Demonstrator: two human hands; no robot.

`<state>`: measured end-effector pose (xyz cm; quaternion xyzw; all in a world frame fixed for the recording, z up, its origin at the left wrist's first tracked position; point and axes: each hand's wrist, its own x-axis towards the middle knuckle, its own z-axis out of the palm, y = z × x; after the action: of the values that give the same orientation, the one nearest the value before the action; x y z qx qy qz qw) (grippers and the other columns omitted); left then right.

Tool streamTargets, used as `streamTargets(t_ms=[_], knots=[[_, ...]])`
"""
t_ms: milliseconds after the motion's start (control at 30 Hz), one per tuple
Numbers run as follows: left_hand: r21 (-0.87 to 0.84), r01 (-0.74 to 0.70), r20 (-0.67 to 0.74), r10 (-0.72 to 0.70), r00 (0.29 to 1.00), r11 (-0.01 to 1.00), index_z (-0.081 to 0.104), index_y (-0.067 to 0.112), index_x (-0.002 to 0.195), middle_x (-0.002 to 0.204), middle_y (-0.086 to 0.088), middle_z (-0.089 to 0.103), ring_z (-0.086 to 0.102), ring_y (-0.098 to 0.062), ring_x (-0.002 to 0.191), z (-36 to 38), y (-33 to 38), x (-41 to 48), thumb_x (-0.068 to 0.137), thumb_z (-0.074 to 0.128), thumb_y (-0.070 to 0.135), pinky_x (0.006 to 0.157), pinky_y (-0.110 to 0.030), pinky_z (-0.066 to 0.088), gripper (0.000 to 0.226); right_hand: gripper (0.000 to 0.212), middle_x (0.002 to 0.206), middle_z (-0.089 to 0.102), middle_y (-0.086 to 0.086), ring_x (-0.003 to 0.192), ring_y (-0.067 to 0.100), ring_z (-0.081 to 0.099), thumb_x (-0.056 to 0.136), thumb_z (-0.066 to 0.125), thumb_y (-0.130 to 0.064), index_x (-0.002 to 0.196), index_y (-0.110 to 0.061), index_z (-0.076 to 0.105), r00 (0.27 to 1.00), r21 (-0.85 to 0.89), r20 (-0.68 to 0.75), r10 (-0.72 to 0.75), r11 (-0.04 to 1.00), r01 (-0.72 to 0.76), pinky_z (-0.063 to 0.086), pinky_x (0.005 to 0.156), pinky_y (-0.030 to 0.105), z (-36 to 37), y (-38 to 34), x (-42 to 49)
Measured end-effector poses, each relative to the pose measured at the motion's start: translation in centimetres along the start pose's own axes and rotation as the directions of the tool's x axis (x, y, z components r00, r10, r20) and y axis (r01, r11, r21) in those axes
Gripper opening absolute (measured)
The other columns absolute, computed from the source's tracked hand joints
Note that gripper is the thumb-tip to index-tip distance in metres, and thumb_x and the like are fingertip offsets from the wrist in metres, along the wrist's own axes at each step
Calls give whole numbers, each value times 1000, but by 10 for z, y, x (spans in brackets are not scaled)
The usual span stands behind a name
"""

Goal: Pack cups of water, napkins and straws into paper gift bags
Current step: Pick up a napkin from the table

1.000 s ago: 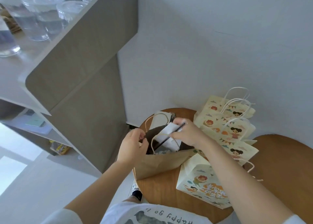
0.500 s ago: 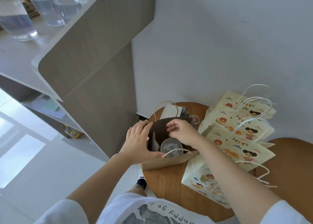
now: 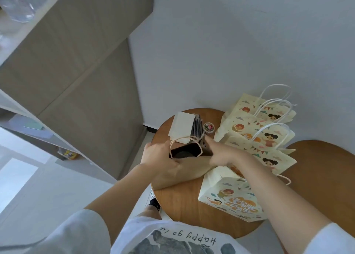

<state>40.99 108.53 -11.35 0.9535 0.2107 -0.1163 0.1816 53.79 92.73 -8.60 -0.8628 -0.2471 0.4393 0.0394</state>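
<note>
View from my head, looking down. My left hand (image 3: 160, 157) grips the left side of a brown bag (image 3: 184, 172), fingers round the back and thumb on the front. My right hand (image 3: 221, 153) lies against the bag's right side. It is blurred, so I cannot tell whether it grips or only presses.

The bag stands upright with its mouth open, on a round wooden table (image 3: 180, 203). Inside is dark, with one dim round shape, perhaps a cup lid. I judge this bag nearly packed.

Much seems left to do. Printed bags (image 3: 257, 136) lie flat and overlapping to the right, looking unfilled. Behind the brown bag sit a napkin stack (image 3: 181, 125), dark straws (image 3: 197, 128) and a small round tin (image 3: 209, 127). Clear cups (image 3: 19, 3) blur at the top left on a grey shelf unit (image 3: 76, 61).

A second wooden table (image 3: 322, 169) is on the right. The wall is plain white and the floor is pale.
</note>
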Motion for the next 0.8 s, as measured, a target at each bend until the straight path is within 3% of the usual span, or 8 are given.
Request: streamTargets(t_ms=[67,133,267,433,500,667,733,800], knots=[[-129,73,57,-66,996,989,56,19,97,80,5,57,58,-19,81,-2,6,6,83,61,35,75,-27,45,21,98,140,44,12,64,18,51,82,50,-1,148,-35,-15,1000,39,-24,-14,999,15,38,52,27,5,1,6],[-206,123,80,-109,991,971,57,17,87,81,2,59,59,-21,79,-2,8,11,87,58,28,69,-30,50,11,97,150,33,7,64,18,54,82,50,2,148,-37,-10,998,133,-51,-42,990,48,39,52,27,6,5,10],[-304,145,28,-144,989,941,66,15,93,93,-1,66,62,-23,88,-5,2,19,89,56,29,77,-34,51,18,93,148,33,5,99,28,61,79,57,1,149,-34,7,991,386,-135,-18,920,69,46,67,29,3,13,10],[-355,67,5,-70,998,932,72,26,96,94,9,67,60,-15,91,-36,-11,34,88,62,29,79,-30,48,14,85,133,51,2,115,21,52,64,76,-14,140,-18,38,998,317,-26,55,947,-44,48,95,35,3,19,20],[-349,15,-10,-20,1000,937,73,27,97,88,13,63,57,-11,88,-55,-13,38,87,63,27,76,-25,43,13,82,136,49,2,123,23,47,68,77,-13,139,-18,38,999,303,21,49,952,-53,41,104,39,6,16,23],[-345,-136,-78,116,990,929,75,22,90,84,12,66,60,-10,89,-89,-10,47,86,66,21,72,-20,45,9,58,127,56,2,113,21,53,78,73,-21,130,-19,49,995,451,-93,19,892,25,43,98,35,11,0,34],[-303,-163,-79,145,986,939,75,18,94,91,8,70,61,-11,91,-94,-8,50,88,65,20,68,-15,41,12,50,124,57,0,113,20,53,82,69,-30,128,-21,50,988,558,-147,55,829,37,43,97,34,10,-3,36],[-285,-161,-62,149,987,945,74,16,99,99,5,71,62,-13,95,-92,-8,55,88,65,19,73,-19,42,14,35,116,60,4,110,24,55,87,63,-30,120,-19,55,981,590,-193,26,802,94,44,97,37,4,-5,32]])
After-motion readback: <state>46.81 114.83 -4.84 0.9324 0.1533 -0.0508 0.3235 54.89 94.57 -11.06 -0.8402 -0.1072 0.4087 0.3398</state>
